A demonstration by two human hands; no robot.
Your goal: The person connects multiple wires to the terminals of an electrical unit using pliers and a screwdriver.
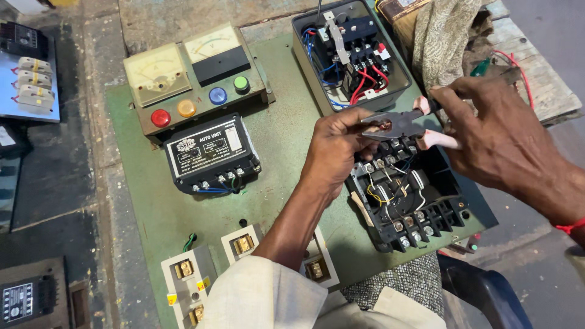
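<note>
Right hand (493,137) grips pliers (396,125); left hand (335,152) pinches a copper piece (385,127) at their tip, above the opened, still-wired contactor (405,195).

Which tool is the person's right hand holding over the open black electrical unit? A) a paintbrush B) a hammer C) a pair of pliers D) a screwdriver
C: the right hand grips pliers with pale handles, their metal jaws closed on a small copper-coloured piece at the left hand's fingertips.

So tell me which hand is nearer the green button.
Left. The left hand is below and right of the green button; the right hand, holding pliers, is farther right.
</note>
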